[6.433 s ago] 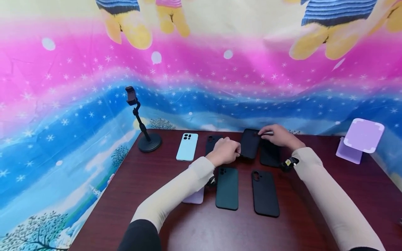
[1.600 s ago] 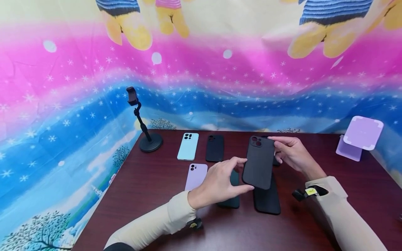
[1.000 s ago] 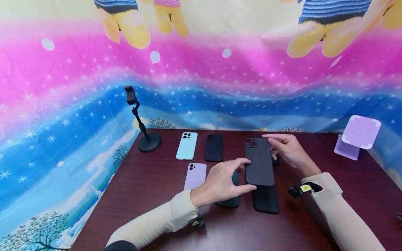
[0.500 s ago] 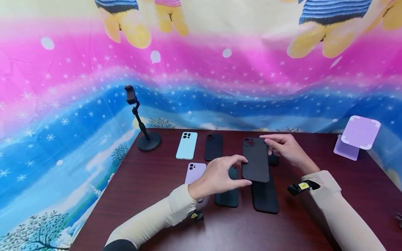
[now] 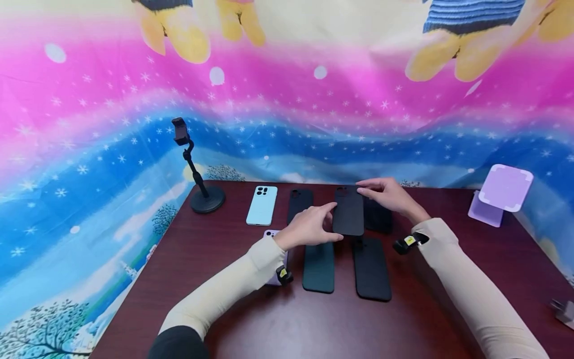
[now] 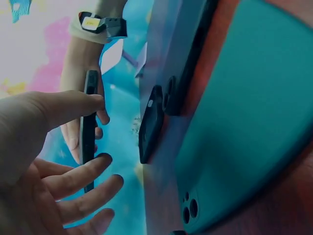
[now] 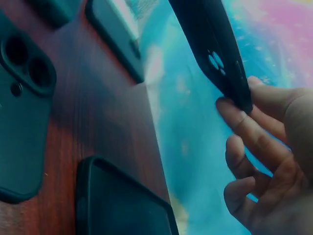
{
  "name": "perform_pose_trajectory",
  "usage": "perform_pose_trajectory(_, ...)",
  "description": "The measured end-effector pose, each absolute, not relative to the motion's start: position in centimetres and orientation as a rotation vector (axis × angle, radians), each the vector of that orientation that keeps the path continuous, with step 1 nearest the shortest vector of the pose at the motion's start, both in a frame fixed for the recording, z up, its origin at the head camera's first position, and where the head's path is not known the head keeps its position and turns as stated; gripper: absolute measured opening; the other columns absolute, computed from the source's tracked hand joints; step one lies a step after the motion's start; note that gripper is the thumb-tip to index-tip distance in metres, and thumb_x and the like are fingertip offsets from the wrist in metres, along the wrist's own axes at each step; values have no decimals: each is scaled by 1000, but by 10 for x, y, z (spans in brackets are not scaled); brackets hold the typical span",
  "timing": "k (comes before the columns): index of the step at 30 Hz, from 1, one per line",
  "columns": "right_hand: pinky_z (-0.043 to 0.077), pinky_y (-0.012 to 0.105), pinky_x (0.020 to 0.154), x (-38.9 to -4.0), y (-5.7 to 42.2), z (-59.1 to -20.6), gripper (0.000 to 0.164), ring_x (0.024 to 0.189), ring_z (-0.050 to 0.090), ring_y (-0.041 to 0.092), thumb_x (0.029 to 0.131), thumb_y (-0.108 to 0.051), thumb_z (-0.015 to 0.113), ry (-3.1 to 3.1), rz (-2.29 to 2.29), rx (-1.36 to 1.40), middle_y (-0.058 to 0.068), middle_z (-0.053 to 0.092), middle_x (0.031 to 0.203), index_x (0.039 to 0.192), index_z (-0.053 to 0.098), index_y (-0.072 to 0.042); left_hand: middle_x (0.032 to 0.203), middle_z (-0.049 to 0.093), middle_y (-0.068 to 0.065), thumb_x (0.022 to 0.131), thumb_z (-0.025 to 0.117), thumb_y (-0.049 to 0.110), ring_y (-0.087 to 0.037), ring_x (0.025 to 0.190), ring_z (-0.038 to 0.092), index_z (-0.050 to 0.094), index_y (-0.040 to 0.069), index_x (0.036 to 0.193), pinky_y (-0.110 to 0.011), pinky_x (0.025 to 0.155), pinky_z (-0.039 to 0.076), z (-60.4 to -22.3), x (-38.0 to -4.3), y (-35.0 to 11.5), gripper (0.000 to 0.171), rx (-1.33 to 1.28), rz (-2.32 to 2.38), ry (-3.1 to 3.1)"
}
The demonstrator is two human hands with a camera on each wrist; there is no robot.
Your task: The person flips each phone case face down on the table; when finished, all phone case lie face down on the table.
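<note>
Both hands hold a black phone case (image 5: 348,214) with camera cutouts, raised over the back of the table. My left hand (image 5: 307,227) grips its lower left corner; in the left wrist view the thumb lies along one edge of the case (image 6: 88,132), the fingertips on the other side. My right hand (image 5: 387,194) pinches the upper right corner between thumb and forefinger, the other fingers loosely curled in the right wrist view. Just right of it, a black case (image 5: 378,217) lies with its hollow side up. In front are a black case (image 5: 373,271) and a dark green case (image 5: 319,269).
A light blue case (image 5: 262,205) and a dark case (image 5: 299,202) lie at the back left. My left forearm partly covers a lilac case (image 5: 271,233). A black phone stand (image 5: 207,199) is at the left, a lilac stand (image 5: 505,188) at the right, a patterned cloth (image 5: 287,124) behind.
The black case was raised from the back row and brought nearer over the front black case. In the last half second both hands have carried it back and slightly left.
</note>
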State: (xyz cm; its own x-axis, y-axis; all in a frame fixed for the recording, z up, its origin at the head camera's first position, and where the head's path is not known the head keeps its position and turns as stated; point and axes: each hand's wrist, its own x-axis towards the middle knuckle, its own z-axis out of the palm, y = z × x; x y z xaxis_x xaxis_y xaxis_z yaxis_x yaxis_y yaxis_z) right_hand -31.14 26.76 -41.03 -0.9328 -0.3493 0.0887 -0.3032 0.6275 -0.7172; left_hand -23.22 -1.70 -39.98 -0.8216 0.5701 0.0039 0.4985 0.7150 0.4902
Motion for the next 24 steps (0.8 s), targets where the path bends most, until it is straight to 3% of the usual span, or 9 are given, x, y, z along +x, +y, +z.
perform_pose_trajectory(3,55,53,97,-323,262,-415,49,119,68,37,103,-45,60,2808,-1124,-543,18,67,137,142,63,-15,128,71,-1,90,75,52,-9,98,68,36,14,161,-27,80,56,-403,-245,-14,89,837,663,2747)
perform_pose_trajectory(10,53,52,92,-351,247,-428,46,110,67,34,103,-39,62,2823,-975,-525,18,71,122,140,64,-11,118,70,-3,92,75,48,-13,98,67,45,11,155,-32,80,57,-412,-273,-1,80,756,474,2767)
perform_pose_trajectory(17,53,47,86,-365,242,-440,48,100,68,30,104,-35,61,2806,-864,-479,21,70,120,142,59,-5,142,62,-8,91,76,45,-22,123,63,51,10,150,-39,101,54,-420,-291,10,72,752,389,2730)
perform_pose_trajectory(21,50,56,95,-366,240,-441,49,108,66,37,105,-33,59,2790,-802,-469,25,67,128,142,58,-2,133,66,-7,91,77,43,-22,113,65,61,10,137,-39,95,55,-421,-295,14,58,750,348,2701)
perform_pose_trajectory(24,34,66,108,-366,240,-443,47,110,64,38,104,-35,60,2804,-751,-417,22,70,119,140,61,-4,124,68,-6,91,77,43,-20,103,65,64,11,128,-38,90,55,-422,-296,17,51,750,323,2682)
